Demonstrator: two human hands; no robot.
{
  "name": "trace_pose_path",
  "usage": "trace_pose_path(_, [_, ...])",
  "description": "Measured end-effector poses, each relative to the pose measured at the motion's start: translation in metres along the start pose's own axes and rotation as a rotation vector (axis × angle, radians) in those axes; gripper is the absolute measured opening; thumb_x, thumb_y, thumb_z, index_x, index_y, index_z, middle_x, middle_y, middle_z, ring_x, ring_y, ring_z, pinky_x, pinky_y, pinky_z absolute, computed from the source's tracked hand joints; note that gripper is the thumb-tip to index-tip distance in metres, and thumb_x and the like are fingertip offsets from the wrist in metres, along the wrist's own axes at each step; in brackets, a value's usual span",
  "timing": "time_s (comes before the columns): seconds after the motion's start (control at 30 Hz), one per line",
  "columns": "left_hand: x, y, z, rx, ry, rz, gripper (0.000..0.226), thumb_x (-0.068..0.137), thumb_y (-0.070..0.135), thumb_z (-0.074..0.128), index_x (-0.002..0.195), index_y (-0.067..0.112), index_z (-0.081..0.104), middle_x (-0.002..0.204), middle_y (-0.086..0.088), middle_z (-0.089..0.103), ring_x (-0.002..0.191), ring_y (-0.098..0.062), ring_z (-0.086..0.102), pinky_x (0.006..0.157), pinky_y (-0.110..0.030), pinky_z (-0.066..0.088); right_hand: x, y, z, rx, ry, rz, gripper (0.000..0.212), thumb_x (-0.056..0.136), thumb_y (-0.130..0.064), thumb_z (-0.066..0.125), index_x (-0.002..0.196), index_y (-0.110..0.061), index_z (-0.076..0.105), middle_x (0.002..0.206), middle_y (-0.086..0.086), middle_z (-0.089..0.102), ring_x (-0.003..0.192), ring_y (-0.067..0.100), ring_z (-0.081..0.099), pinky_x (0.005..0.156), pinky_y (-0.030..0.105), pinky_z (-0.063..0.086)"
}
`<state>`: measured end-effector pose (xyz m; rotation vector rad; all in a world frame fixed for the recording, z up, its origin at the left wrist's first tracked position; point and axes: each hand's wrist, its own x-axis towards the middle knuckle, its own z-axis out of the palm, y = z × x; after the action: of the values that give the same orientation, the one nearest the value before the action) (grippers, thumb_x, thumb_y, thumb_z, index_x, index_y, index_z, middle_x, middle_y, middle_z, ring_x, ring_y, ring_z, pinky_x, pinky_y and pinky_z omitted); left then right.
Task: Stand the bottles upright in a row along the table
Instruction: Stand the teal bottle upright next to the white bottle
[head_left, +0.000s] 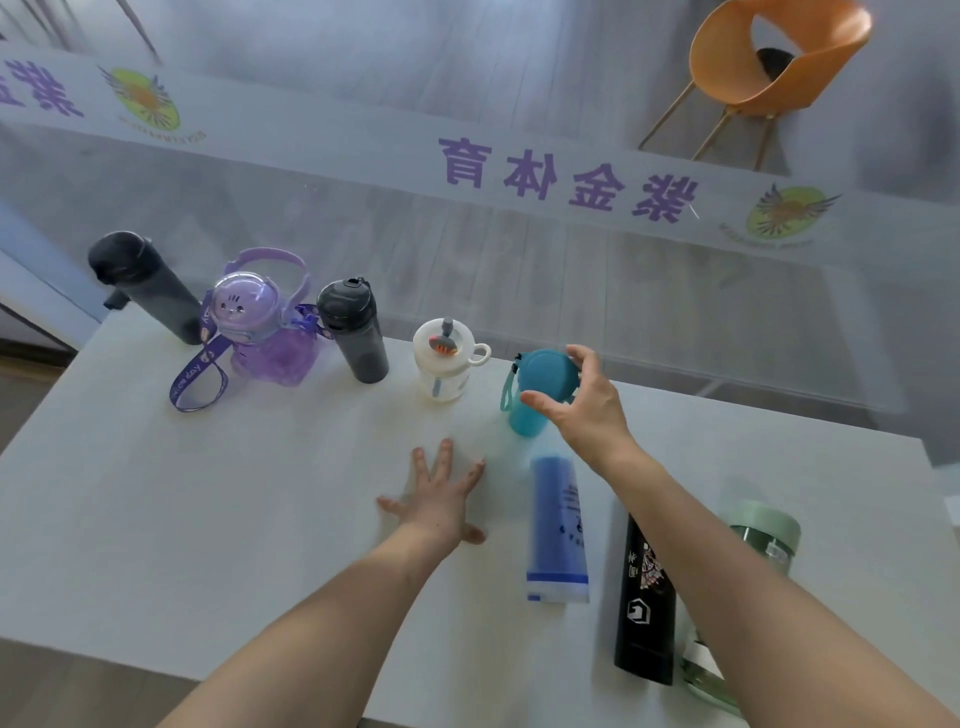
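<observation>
Along the far edge of the white table (208, 519) stand several bottles: a tall dark one (143, 286), a purple cartoon bottle with a strap (265, 332), a grey one (356, 332), a small white cup bottle (444, 364) and a teal bottle (537, 389). My right hand (582, 400) curls around the teal bottle's lid, fingers just touching it. My left hand (441, 499) lies flat on the table with its fingers spread. Three bottles lie on their sides near me: a blue-and-white one (556, 530), a black one (647, 597) and a green-lidded clear one (763, 535), partly hidden by my right arm.
A glass partition with purple lettering runs just behind the table's far edge. Beyond it stands an orange chair (769, 67). The table's right edge lies close to the green-lidded bottle.
</observation>
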<state>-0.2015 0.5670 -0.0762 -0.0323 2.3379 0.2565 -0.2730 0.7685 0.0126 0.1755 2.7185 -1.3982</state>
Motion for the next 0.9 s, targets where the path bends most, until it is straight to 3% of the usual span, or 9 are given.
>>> trace_pose_path(0.1, [0.002,0.002,0.000,0.013,-0.017,-0.010,0.115,0.079,0.053,0.082,0.149,0.066,-0.009,0.162,0.011,-0.037,0.150,-0.033,-0.032,0.098,-0.088,0.019,0.009,0.004,-0.010,0.018,-0.013,-0.019,0.074,0.081,-0.039,0.085,0.142,-0.024,0.047,0.127,-0.006,0.055,0.115,0.015,0.055,0.103,0.036,0.050])
trace_pose_path(0.23, [-0.001,0.003,-0.002,0.011,-0.018,-0.007,0.116,0.079,0.052,0.081,0.150,0.064,-0.009,0.162,0.011,-0.037,0.150,-0.033,-0.032,0.099,-0.088,0.019,0.017,0.009,-0.020,-0.019,-0.073,-0.041,0.076,0.087,-0.034,0.080,0.152,-0.022,0.042,0.136,-0.003,0.048,0.126,0.015,0.048,0.111,0.037,0.044])
trace_pose_path(0.4, [-0.003,0.005,-0.004,0.013,-0.024,-0.012,0.115,0.080,0.052,0.081,0.151,0.064,-0.009,0.162,0.011,-0.036,0.150,-0.032,-0.032,0.101,-0.086,0.020,0.019,0.014,-0.023,0.007,-0.069,-0.017,0.079,0.084,-0.035,0.083,0.151,-0.024,0.041,0.142,-0.005,0.049,0.128,0.016,0.049,0.112,0.040,0.044])
trace_pose_path(0.5, [-0.003,0.006,-0.004,0.016,-0.025,-0.020,0.115,0.081,0.052,0.081,0.151,0.063,-0.010,0.162,0.011,-0.037,0.150,-0.033,-0.033,0.102,-0.087,0.018,0.018,0.014,-0.020,0.010,-0.054,-0.020,0.083,0.081,-0.042,0.084,0.150,-0.032,0.040,0.141,-0.006,0.048,0.125,0.014,0.050,0.106,0.034,0.046])
trace_pose_path(0.63, [-0.003,0.005,-0.003,0.018,-0.024,-0.018,0.116,0.080,0.053,0.081,0.151,0.063,-0.010,0.162,0.010,-0.037,0.150,-0.033,-0.033,0.103,-0.087,0.017,0.016,0.012,-0.017,-0.033,0.025,0.018,0.085,0.066,-0.063,0.087,0.132,-0.031,0.045,0.126,-0.006,0.052,0.115,0.017,0.054,0.094,0.031,0.047])
trace_pose_path(0.7, [-0.002,0.005,-0.003,0.020,-0.024,-0.015,0.116,0.080,0.053,0.081,0.151,0.063,-0.011,0.162,0.010,-0.037,0.150,-0.033,-0.033,0.103,-0.087,0.017,0.012,0.014,-0.017,-0.028,0.014,0.033,0.097,0.063,-0.070,0.084,0.140,-0.029,0.039,0.136,-0.008,0.048,0.123,0.013,0.049,0.099,0.028,0.042])
trace_pose_path(0.8, [-0.002,0.005,-0.003,0.017,-0.027,-0.015,0.116,0.080,0.052,0.081,0.150,0.064,-0.011,0.162,0.011,-0.037,0.150,-0.033,-0.033,0.102,-0.087,0.018,0.006,0.019,-0.017,-0.068,-0.057,-0.056,0.103,0.078,-0.053,0.081,0.159,-0.027,0.023,0.156,-0.008,0.035,0.140,0.009,0.036,0.116,0.031,0.034])
trace_pose_path(0.9, [-0.003,0.005,-0.003,0.014,-0.024,-0.015,0.116,0.080,0.052,0.081,0.151,0.063,-0.010,0.162,0.010,-0.037,0.150,-0.033,-0.033,0.103,-0.087,0.017,0.004,0.020,-0.015,-0.080,0.020,-0.102,0.082,0.083,-0.026,0.080,0.153,-0.019,0.037,0.145,-0.002,0.047,0.128,0.012,0.047,0.109,0.039,0.047])
